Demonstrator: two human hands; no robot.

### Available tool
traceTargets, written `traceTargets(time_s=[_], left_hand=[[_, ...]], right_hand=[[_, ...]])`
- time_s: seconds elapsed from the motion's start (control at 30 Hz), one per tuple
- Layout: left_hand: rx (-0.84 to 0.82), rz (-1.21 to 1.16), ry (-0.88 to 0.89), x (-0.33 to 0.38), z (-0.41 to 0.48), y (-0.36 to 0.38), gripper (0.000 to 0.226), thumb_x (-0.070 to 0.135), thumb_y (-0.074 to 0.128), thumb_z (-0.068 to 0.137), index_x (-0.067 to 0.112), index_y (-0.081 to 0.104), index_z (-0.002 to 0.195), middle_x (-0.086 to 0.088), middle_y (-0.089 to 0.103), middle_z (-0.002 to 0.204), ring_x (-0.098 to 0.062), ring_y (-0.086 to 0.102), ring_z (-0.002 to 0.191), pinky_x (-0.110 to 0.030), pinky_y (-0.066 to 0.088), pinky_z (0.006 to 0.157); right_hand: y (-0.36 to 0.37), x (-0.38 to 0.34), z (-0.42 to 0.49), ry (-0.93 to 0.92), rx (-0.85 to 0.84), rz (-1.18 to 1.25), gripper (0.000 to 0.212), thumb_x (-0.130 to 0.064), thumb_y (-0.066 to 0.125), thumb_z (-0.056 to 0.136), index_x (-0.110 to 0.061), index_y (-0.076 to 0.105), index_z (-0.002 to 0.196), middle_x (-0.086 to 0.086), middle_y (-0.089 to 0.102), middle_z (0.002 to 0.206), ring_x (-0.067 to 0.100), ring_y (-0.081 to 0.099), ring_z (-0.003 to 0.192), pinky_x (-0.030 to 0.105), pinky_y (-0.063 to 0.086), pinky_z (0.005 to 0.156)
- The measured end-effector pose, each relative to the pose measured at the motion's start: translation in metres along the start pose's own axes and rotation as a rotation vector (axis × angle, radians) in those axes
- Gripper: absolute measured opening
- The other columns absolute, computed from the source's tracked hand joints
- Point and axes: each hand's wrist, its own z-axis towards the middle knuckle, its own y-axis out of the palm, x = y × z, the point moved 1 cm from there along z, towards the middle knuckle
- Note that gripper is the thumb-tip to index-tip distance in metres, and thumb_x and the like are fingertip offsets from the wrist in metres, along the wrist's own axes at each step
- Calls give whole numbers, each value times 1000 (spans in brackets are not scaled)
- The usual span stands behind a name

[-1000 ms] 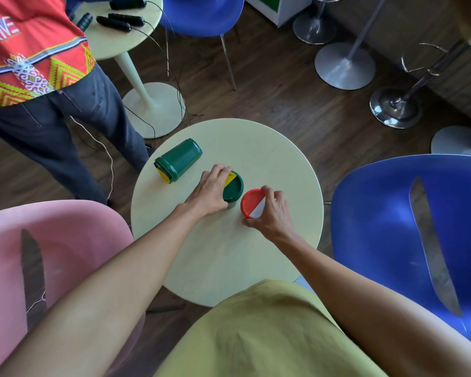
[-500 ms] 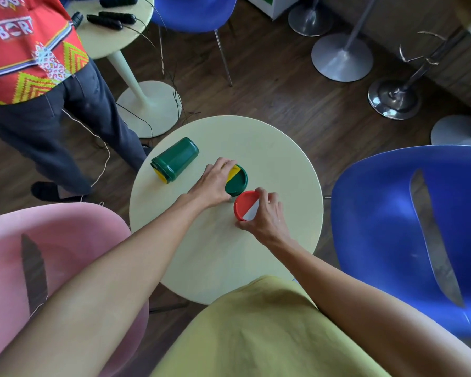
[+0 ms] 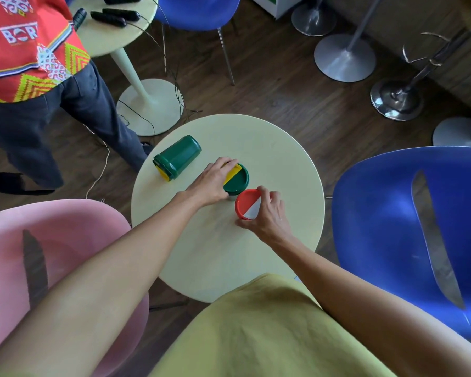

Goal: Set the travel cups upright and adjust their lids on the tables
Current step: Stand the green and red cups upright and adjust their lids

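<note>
Three travel cups are on a round pale-yellow table (image 3: 278, 148). A dark green cup (image 3: 178, 157) lies on its side at the table's left, its yellow-edged lid end facing me. A second green cup (image 3: 238, 180) stands upright with a green and yellow lid; my left hand (image 3: 215, 180) grips its left side and lid. Touching it on the near right stands a cup with a red and white lid (image 3: 246, 204), and my right hand (image 3: 267, 216) holds that lid by its right rim.
A pink chair (image 3: 65, 240) is at my left and a blue chair (image 3: 386, 227) at my right. A person in a red patterned shirt (image 3: 30, 50) stands by a second small table (image 3: 106, 31) with black handsets and cables. Metal stool bases (image 3: 344, 58) stand on the wood floor.
Both hands stay on their cups. The red-lidded cup has shifted slightly toward me and closer under the green upright cup. The bystander has stepped a little to the left.
</note>
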Motion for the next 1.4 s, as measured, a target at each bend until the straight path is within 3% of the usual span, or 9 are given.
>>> traceTargets(time_s=[0.17, 0.33, 0.43, 0.73, 0.93, 1.1, 1.23, 1.3, 1.4], left_hand=[[116, -44, -58, -14, -11, -9, 80, -6, 54, 78, 19, 33, 150, -1, 32, 153, -23, 33, 139, -40, 37, 112], [477, -29, -286, -54, -25, -23, 46, 1, 56, 84, 11, 57, 129, -12, 54, 130, -31, 48, 122, -39, 42, 99], [594, -117, -469, -83, -27, -24, 44, 6, 64, 81, 13, 57, 124, -14, 54, 128, -35, 49, 118, -43, 46, 98], [505, -355, -693, -134, -5, -25, 90, 16, 91, 59, 6, 43, 135, -18, 49, 137, -33, 41, 130, -39, 39, 106], [464, -547, -760, -163, 11, -5, 112, 29, 91, 48, 14, 35, 144, -10, 47, 143, -28, 46, 131, -45, 40, 110], [467, -645, -761, -162, 18, -1, 98, 12, 88, 62, 18, 31, 143, -11, 44, 142, -29, 46, 128, -40, 43, 107], [486, -629, -735, -156, 13, 2, 87, 14, 88, 58, 21, 36, 128, -11, 47, 131, -30, 44, 122, -42, 46, 100], [514, -608, -715, -146, 6, 3, 81, 16, 86, 59, 19, 39, 124, -8, 43, 123, -26, 41, 117, -32, 44, 93], [541, -622, -620, -125, -5, 1, 79, 8, 84, 61, 18, 39, 125, -5, 34, 120, -18, 39, 108, -7, 37, 77]], right_hand=[[-9, 3, -3, -13, 84, -44, 97, -71, 66, 68, -27, 28, 144, 7, 39, 140, 30, 41, 123, 41, 40, 100], [-16, -2, 7, -124, 161, -25, 58, -43, 63, 86, -24, 43, 138, 7, 44, 137, 29, 39, 127, 41, 37, 102], [-19, -16, 21, -202, 143, -63, 48, -31, 63, 89, -20, 50, 134, 9, 48, 135, 30, 42, 125, 41, 40, 102], [-23, -51, 75, -392, 29, -139, 46, -24, 63, 90, -22, 52, 135, 6, 46, 138, 28, 39, 126, 37, 44, 96], [-20, -46, 95, -464, -55, -164, 46, -22, 62, 89, -31, 52, 133, 2, 52, 133, 27, 44, 118, 39, 46, 92], [-22, -38, 99, -491, -65, -126, 47, -20, 64, 88, -31, 53, 133, 0, 53, 131, 26, 44, 116, 36, 41, 94], [-23, -37, 101, -488, -79, -110, 46, -20, 65, 89, -31, 53, 132, 0, 53, 132, 26, 44, 117, 34, 40, 94], [-23, -38, 101, -480, -83, -108, 46, -18, 65, 89, -31, 54, 132, -1, 53, 131, 26, 44, 117, 34, 40, 94], [-22, -39, 100, -473, -83, -102, 46, -16, 63, 90, -31, 54, 131, -1, 53, 131, 25, 44, 116, 32, 39, 93]])
